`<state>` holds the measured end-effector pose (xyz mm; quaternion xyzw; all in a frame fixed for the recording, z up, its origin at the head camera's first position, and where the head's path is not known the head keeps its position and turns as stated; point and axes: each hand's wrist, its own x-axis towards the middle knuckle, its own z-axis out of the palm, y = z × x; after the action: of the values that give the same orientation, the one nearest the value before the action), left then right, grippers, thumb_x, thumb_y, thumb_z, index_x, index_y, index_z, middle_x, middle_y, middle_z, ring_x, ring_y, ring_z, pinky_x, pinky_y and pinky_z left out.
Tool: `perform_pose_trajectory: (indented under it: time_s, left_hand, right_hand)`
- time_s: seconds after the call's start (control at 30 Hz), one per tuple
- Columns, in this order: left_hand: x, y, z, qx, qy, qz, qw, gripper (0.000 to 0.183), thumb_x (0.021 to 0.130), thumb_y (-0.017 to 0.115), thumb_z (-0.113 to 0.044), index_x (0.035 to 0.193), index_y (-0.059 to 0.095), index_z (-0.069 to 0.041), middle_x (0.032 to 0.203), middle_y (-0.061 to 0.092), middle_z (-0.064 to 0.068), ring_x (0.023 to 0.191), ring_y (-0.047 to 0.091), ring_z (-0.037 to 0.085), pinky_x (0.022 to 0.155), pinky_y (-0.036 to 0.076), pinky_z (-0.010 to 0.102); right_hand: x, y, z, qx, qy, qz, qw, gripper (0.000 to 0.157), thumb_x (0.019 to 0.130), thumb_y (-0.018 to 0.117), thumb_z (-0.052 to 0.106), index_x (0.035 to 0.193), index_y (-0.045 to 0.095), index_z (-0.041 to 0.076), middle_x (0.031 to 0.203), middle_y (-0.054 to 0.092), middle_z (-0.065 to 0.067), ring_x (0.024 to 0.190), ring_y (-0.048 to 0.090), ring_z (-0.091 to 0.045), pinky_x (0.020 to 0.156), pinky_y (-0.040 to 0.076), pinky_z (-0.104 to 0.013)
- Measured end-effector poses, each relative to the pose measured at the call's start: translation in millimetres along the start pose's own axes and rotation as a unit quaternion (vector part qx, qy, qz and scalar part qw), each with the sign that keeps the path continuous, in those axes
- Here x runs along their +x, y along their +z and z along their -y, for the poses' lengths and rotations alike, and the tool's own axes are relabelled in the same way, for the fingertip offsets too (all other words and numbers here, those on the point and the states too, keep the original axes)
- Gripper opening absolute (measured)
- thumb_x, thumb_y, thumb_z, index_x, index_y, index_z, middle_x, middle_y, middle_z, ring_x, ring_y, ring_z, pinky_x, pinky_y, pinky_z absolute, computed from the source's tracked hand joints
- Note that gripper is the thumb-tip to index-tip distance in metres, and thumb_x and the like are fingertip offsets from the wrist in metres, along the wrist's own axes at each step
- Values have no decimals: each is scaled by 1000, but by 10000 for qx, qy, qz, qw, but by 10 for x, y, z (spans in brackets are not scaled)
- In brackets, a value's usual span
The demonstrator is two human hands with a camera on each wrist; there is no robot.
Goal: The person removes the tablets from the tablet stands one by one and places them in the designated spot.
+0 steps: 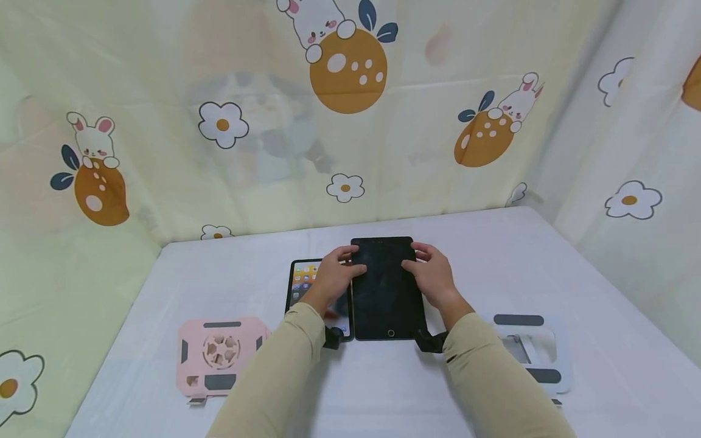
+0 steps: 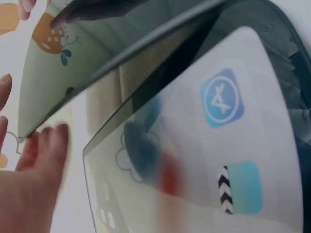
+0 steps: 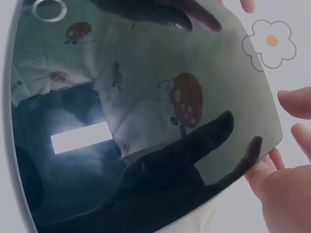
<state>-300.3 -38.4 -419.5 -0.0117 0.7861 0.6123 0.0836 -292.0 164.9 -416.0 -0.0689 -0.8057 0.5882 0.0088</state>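
Note:
A black tablet (image 1: 386, 292) with a dark screen and a round home button is between both hands. My left hand (image 1: 334, 275) holds its upper left edge, thumb over the screen side. On the opposite edge, my right hand (image 1: 436, 280) holds it with the thumb over the screen and fingers (image 3: 265, 170) at the rim. To its left is a second tablet (image 1: 303, 286) with a lit screen of app icons, partly hidden by the left hand and forearm. The dark screen (image 3: 146, 111) reflects the hands and curtain. Whether the black tablet touches the table is unclear.
A pink stand (image 1: 194, 347) with a round cut-out lies at the left on the white table (image 1: 465, 237). At the right lies a pale blue-white stand (image 1: 561, 353) with grey pads, partly covered by the right sleeve. A patterned curtain (image 1: 405, 152) hangs behind the table.

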Motion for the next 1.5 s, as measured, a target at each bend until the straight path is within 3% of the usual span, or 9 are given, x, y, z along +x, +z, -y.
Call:
perform_pose_trajectory:
  time_s: [0.17, 0.47, 0.87, 1.2, 1.5]
  left_hand:
    - [-11, 4, -14, 107, -87, 51, 9999, 45, 80, 67, -22, 122, 53, -23, 128, 46, 3, 113, 45, 21, 91, 38, 40]
    - [-18, -7, 22, 328, -114, -10, 9994, 45, 80, 67, -22, 122, 53, -21, 131, 45, 6, 117, 43, 22, 91, 38, 39]
    - [-5, -52, 131, -183, -155, 61, 9997, 41, 82, 65, -23, 121, 52, -20, 125, 47, 4, 115, 43, 21, 93, 36, 39]
    - [4, -20, 182, -122, -37, 153, 9998, 50, 81, 65, -32, 125, 48, -17, 130, 43, 9, 117, 41, 23, 94, 35, 41]
    - [2, 3, 196, -60, -159, 209, 9996, 52, 80, 66, -36, 126, 48, -19, 132, 42, 8, 118, 40, 23, 95, 33, 43]
  right_hand:
    - [-7, 21, 0, 67, -6, -1, 10000, 49, 85, 59, 16, 131, 41, 11, 123, 44, -16, 103, 49, -31, 89, 40, -44]
    - [-40, 60, -39, 30, 131, 107, 9999, 49, 86, 58, 18, 130, 40, 9, 130, 39, -16, 114, 42, -31, 93, 35, -45]
    - [-82, 129, -87, -112, 184, 107, 9997, 53, 85, 60, 20, 131, 38, 6, 130, 38, -17, 117, 37, -31, 94, 34, -45]
    - [-80, 131, -151, -105, 84, 196, 9997, 56, 84, 60, 20, 132, 35, 6, 135, 34, -17, 124, 33, -29, 96, 33, -43]
    - [-84, 145, -179, -81, 14, 215, 9997, 57, 85, 59, 19, 134, 33, 4, 135, 33, -19, 124, 34, -30, 95, 34, -42]
